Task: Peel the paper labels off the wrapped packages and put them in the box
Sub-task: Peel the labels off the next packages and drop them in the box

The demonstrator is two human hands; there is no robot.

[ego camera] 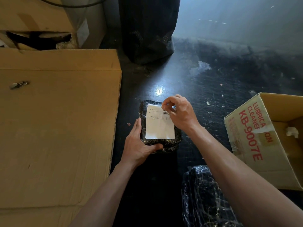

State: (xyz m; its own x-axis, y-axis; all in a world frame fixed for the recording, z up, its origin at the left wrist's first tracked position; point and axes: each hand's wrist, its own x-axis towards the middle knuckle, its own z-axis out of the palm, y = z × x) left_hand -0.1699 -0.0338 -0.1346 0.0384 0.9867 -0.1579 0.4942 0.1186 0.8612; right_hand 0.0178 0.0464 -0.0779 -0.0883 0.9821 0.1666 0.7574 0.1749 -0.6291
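A small package (165, 143) wrapped in shiny black film lies on the dark floor in the middle of the view. A white paper label (158, 126) with printed text and a barcode covers most of its top. My left hand (139, 145) grips the package's near left corner, thumb across the front edge. My right hand (178, 112) pinches the label's far right corner between fingertips and thumb. An open cardboard box (246, 145) with red lettering stands at the right, a crumpled white scrap (292, 131) inside it.
A large flat cardboard box (57, 120) fills the left side. A second black-wrapped package (206, 199) lies near my right forearm. A tall black-wrapped bundle (147, 30) stands at the back, more cartons (32, 18) at the far left.
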